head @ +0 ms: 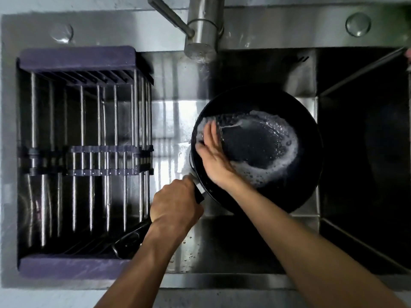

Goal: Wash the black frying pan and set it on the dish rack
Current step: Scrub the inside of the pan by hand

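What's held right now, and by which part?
Left hand grips the black round frying pan by its handle. Right hand holds nothing, flat inside the pan.

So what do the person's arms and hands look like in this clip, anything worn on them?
Both forearms are bare right to the bottom edge of the picture: no sleeves show. The left hand and right hand wear no gloves, and no watch, bracelet or ring can be seen on either wrist or on the fingers that show. The right hand's fingertips are partly blurred by suds.
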Tool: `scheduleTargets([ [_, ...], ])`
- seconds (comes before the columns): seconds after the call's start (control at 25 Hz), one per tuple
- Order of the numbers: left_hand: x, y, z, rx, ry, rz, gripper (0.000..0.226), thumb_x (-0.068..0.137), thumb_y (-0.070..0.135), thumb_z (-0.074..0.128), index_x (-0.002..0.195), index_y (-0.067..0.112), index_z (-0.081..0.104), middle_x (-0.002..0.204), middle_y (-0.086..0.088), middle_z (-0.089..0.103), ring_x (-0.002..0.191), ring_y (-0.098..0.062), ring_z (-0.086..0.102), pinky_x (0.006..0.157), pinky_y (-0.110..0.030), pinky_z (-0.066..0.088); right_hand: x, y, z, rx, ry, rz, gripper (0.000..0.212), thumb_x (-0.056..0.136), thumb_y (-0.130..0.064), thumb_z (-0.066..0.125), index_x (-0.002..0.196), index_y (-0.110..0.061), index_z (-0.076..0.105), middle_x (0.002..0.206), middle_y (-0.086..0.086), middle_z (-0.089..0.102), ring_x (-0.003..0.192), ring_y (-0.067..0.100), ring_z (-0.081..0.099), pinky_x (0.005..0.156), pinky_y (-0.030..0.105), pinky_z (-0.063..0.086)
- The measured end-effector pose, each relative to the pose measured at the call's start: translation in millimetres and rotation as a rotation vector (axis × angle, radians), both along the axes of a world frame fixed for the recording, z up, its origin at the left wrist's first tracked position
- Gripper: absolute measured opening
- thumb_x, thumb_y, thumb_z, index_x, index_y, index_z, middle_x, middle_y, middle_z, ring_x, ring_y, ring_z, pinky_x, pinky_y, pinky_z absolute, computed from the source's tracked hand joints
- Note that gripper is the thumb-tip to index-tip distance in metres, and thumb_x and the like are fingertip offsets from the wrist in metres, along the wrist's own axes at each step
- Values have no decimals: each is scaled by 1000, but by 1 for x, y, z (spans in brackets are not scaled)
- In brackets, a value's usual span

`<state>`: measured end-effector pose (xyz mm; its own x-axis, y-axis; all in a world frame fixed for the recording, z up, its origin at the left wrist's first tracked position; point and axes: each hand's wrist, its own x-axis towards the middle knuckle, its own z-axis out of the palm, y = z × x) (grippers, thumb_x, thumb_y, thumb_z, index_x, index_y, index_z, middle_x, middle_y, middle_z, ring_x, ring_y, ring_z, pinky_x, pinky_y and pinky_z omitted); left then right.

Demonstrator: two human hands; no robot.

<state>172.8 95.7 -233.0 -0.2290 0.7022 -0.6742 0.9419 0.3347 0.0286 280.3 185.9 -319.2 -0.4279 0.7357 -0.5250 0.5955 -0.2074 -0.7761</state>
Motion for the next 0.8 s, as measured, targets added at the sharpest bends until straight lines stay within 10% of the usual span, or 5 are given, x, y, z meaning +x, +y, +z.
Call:
scheduleTargets([
  [0.16, -2, 0, 2, 19, -3, -7, 32, 83, 28, 60, 113, 20, 55, 99, -4, 65, 92, -29, 65, 66, -32, 40, 42, 18, -16, 98, -478, 3, 67, 107, -47, 22, 159, -23, -12, 164, -1, -27, 150, 18, -27, 124, 45, -11],
  [0.32, -1, 0, 2, 14, -12, -2, 35, 81, 28, 63, 115, 22, 55, 100, -4, 65, 92, -28, 65, 65, -31, 40, 38, 31, -13, 230, -204, 235, 67, 107, -45, 26, 157, -26, -15, 160, -6, -33, 147, 12, -29, 124, 40, -12],
  [0.44, -3, 0, 3, 11, -14, 14, 35, 80, 31, 65, 113, 22, 58, 98, -2, 65, 90, -27, 65, 65, -31, 40, 81, 30, -18, 233, -577, 180, 69, 105, -54, 17, 155, -24, -19, 163, 3, -29, 149, 18, -29, 125, 45, -10],
  [0.6, 0, -2, 5, 27, -26, 2, 39, 80, 26, 65, 118, 27, 55, 100, -2, 66, 92, -27, 66, 67, -31, 42, 79, 40, -13, 333, -426, 482, 68, 106, -51, 20, 158, -24, -14, 163, 0, -30, 148, 16, -29, 120, 34, -18],
  [0.8, -3, -2, 6, 36, -14, 6, 38, 80, 25, 66, 117, 25, 57, 99, -2, 66, 90, -26, 65, 67, -31, 42, 132, 42, -8, 391, -896, 455, 71, 104, -53, 18, 159, -11, 3, 166, 13, -11, 153, 29, -14, 121, 40, -13],
])
